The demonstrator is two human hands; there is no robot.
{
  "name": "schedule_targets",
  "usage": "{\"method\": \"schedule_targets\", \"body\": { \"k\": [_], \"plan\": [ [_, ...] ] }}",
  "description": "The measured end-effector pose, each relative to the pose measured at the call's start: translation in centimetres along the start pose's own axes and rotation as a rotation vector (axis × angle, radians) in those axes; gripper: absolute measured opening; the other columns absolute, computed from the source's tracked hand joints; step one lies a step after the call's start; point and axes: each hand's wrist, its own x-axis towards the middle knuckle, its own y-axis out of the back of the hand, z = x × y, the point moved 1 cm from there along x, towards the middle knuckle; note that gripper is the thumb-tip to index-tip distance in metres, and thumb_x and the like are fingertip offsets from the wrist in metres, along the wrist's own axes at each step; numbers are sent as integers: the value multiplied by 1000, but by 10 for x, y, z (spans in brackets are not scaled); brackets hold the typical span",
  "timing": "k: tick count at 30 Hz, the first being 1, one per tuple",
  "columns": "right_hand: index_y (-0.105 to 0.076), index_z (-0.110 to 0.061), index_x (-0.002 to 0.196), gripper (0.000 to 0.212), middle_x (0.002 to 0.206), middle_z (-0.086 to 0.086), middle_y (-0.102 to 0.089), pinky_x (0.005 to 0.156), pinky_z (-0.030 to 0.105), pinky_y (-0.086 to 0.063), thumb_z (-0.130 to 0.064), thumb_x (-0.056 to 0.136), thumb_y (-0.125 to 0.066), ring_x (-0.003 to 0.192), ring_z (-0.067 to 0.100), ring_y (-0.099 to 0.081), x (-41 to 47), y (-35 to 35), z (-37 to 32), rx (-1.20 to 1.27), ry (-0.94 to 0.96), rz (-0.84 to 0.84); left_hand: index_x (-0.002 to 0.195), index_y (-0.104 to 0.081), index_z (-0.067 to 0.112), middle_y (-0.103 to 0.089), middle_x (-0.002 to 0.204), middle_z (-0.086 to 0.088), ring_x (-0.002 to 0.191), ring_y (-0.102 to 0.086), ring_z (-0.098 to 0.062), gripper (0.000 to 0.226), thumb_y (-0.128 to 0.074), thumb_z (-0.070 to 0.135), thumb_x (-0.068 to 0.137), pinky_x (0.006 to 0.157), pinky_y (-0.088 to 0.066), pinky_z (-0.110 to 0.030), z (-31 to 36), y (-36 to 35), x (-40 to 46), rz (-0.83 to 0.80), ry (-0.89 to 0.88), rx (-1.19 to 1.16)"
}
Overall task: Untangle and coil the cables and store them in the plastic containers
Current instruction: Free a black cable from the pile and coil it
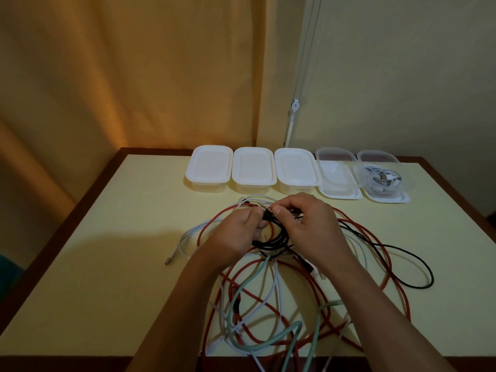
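Hands, left (239, 232) and right (308, 221), both pinch the half-coiled black cable (273, 241) above tangled cables (268, 304).

The black cable (271, 238) vanishes under both hands at the coil, so how many turns it makes cannot be told; the left hand (236, 233) and right hand (308, 224) hide each grip's fingertips; red, white and green cables (257, 312) run off the near edge; contents of the three lidded containers (253, 166) stay unseen; the far-right container's coil (382, 178) is too small to tell apart.
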Motion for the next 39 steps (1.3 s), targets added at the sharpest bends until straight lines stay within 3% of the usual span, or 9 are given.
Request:
{"method": "schedule_targets", "body": {
  "k": [4,8,11,13,17,25,31,34,39],
  "plan": [
    [-75,-22,90,11,87,-10,-71,76,26,-52,-26,95,-66,83,0,-63,1,-1,-1,-51,-17,-7,78,-50,20,-45,68,8,65,-41,-7,35,-31,31,107,55,-31,-16,-3,0,-3,-13,-26,273],
    [-73,-21,89,12,82,-10,-71,72,26,-53,-28,95,-65,79,2,-64,-1,-3,-5,-13,-2,41,106,-55,20,-56,85,11,81,-53,-4,22,-35,29,107,68,-38,-15,0,-1,-4,-10,-25,272],
    [-74,-21,89,11,79,-12,-71,68,21,-52,-28,94,-67,77,1,-65,-2,-3,-7,39,-14,28,115,-58,25,-60,91,14,90,-58,-6,22,-38,30,105,81,-46,-26,-5,1,-2,-1,-24,96],
    [-74,-21,89,9,78,-13,-71,67,20,-52,-27,94,-68,77,0,-65,-3,-4,-7,64,-19,16,108,-60,26,-60,77,17,75,-56,2,20,-41,30,103,71,-42,-23,-7,4,-1,-23,11,-81],
    [-71,-23,87,6,75,-10,-69,66,26,-52,-25,92,-70,73,5,-64,-3,-6,-5,88,-34,-11,86,-55,17,-47,62,13,60,-40,-7,28,-39,40,91,64,-32,-30,-12,5,2,-87,32,-422],
    [-57,-45,122,47,63,-6,-60,62,25,-50,-42,81,-80,58,3,-57,-3,-2,1,57,-179,-55,78,-62,32,-55,57,17,56,-50,0,29,-39,40,93,63,-40,-28,-8,7,1,16,-80,-128],
    [-71,-34,100,13,98,-13,-65,68,21,-47,-38,88,-74,80,2,-62,-3,0,3,55,-173,-198,114,-61,13,-60,66,19,62,-54,6,26,-37,15,106,61,-40,-11,-4,6,-2,-58,-125,-1],
    [-68,-30,88,6,85,-9,-71,70,27,-52,-34,89,-72,79,4,-65,-1,-3,4,50,-132,-193,118,-59,11,-60,64,25,63,-57,6,25,-36,13,106,60,-43,-11,-3,7,-4,-87,-122,-22],
    [-65,-27,92,9,80,-15,-66,60,11,-40,-33,91,-72,73,-1,-61,-3,-5,-1,-50,-72,-102,114,-59,20,-61,78,12,70,-60,0,21,-40,20,105,63,-49,-21,-6,5,-4,-53,-96,-18]
  ]
}}
